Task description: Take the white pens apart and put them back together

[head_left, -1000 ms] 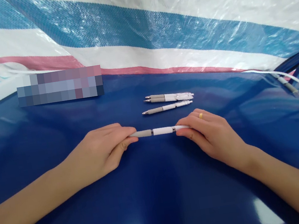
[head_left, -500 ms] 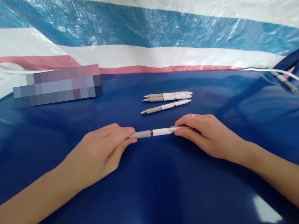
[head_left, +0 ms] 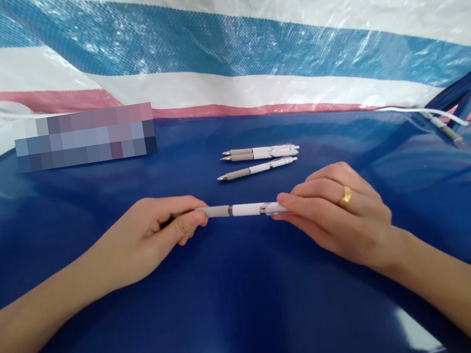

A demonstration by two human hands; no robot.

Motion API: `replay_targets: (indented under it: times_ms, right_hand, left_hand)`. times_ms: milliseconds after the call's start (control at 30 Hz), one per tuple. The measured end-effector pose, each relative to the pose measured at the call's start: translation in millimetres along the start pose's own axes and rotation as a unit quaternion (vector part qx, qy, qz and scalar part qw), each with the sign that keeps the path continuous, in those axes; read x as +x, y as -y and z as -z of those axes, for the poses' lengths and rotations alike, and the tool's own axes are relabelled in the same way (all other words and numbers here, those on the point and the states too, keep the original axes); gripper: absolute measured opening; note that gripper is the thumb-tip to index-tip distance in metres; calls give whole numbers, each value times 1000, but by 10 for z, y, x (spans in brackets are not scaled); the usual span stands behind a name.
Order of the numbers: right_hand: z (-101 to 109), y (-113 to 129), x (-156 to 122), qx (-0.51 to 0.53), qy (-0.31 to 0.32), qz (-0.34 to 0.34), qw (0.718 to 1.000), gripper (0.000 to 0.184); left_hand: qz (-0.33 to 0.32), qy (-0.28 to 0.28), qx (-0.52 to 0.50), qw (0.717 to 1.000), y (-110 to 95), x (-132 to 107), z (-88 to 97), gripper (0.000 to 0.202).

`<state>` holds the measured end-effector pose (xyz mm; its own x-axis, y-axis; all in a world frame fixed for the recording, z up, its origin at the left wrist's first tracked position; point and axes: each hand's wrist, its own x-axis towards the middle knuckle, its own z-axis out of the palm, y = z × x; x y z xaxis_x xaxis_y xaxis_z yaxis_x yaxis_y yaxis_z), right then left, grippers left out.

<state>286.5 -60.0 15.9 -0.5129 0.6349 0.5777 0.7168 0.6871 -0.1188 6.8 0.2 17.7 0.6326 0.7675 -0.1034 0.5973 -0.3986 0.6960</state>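
A striped tarp (head_left: 241, 40) fills the top of the frame, the glossy blue tabletop (head_left: 256, 315) the rest. My left hand (head_left: 156, 238) and right hand (head_left: 339, 217) are each closed in a pinch on one pen (head_left: 243, 209), held level at mid-frame just over the tabletop: left at the grey grip, right at the clear tail. I judge it light, stiff, slick on the barrel; the rubber grip is the surest hold. Three spare pens (head_left: 258, 153) lie just above.
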Motion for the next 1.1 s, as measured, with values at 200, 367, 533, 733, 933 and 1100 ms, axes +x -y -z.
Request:
replay_targets:
  times_ms: [200,367,533,733,933,1100]
  right_hand:
    - [-41,-76,103,168,174,-214,947,30]
    - [-77,-78,104,145,145,-187,961,24]
    - [-53,-46,39,-3,28,-52,998,15]
    - [30,-83,-21,-25,-23,29,999,21]
    - [-35,-139,24,42,15,-36,998,13]
    - [-64,-103,47,96,90,-77,988,14]
  left_hand:
    - [-60,-128,93,986,93,-18,-100,25]
    - [-71,-114,107,985,50,-49,-133,27]
    - [20,-27,4,999,-15,-17,-19,35]
    - [2,55,-86,995,0,18,104,34]
    - [0,-21,4,1000,23,4,-12,29]
    - [-24,-108,43,993,53,-28,-100,29]
